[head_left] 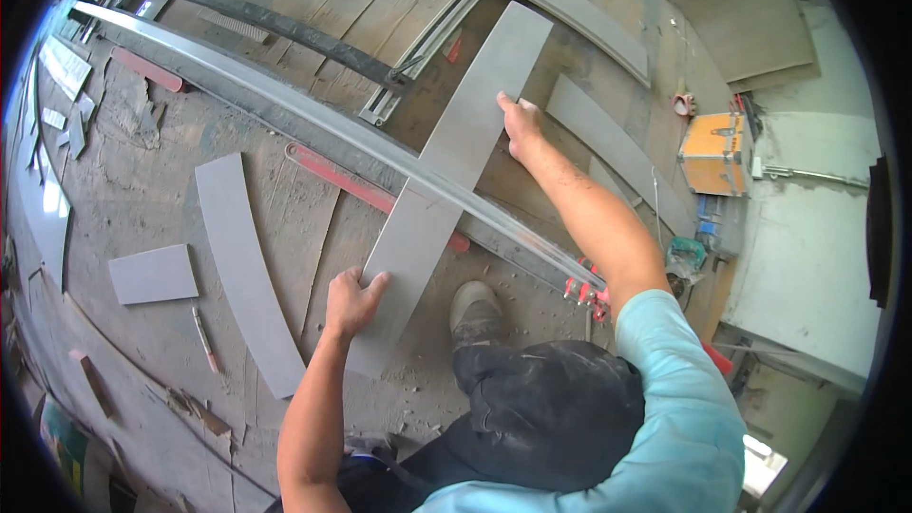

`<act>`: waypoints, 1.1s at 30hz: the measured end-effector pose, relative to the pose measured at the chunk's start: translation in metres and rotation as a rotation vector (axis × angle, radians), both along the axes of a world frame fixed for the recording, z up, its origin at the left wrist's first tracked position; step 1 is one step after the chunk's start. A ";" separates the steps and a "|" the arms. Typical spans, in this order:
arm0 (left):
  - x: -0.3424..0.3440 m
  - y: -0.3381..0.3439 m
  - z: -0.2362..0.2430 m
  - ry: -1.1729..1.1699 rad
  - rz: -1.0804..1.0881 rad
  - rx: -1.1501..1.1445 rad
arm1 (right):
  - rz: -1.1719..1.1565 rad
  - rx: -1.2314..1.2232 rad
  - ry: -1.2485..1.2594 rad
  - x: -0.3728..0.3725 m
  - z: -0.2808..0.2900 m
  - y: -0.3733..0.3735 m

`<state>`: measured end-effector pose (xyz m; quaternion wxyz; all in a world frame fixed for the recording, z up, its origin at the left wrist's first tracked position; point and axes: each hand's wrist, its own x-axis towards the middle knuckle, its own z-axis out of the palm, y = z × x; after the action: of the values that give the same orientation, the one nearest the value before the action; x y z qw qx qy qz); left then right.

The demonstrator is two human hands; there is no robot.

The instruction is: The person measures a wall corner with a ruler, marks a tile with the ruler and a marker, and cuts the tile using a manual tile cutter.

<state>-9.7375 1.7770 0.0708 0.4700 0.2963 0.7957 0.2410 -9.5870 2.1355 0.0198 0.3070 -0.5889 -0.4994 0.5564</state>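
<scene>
A long grey tile plank (484, 85) lies slantwise beneath the metal guide rail (332, 121) of what looks like a manual tile cutter. At its near left edge, my left hand (351, 304) grips the plank, thumb on the top face and fingers mostly hidden. Beyond the rail, my right hand (521, 128) is closed on the plank's right edge, with the thumb on top. A red-and-metal cutting carriage (584, 294) sits at the rail's near right end, below my right forearm. Red support bars (337, 174) reach out under the plank.
A long tile strip (242, 266), a short tile piece (152, 275) and a pen-like tool (204, 339) lie on the dusty floor to the left. On the right stand an orange case (712, 138) and a tape roll (682, 104). More tile strips (613, 133) lie beyond my right arm.
</scene>
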 end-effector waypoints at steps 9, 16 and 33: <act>-0.004 0.011 -0.012 0.044 -0.030 0.027 | -0.011 -0.019 -0.080 0.004 -0.007 0.019; -0.012 0.013 -0.007 -0.060 0.017 -0.033 | -0.014 -0.072 -0.043 -0.014 0.005 0.011; -0.022 0.007 -0.020 -0.004 -0.171 0.047 | 1.044 -0.140 -0.804 0.171 0.188 -0.052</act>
<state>-9.7598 1.7838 0.0510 0.4832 0.3738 0.7608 0.2191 -9.4160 2.0832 0.2074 -0.2522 -0.4497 -0.7577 0.4002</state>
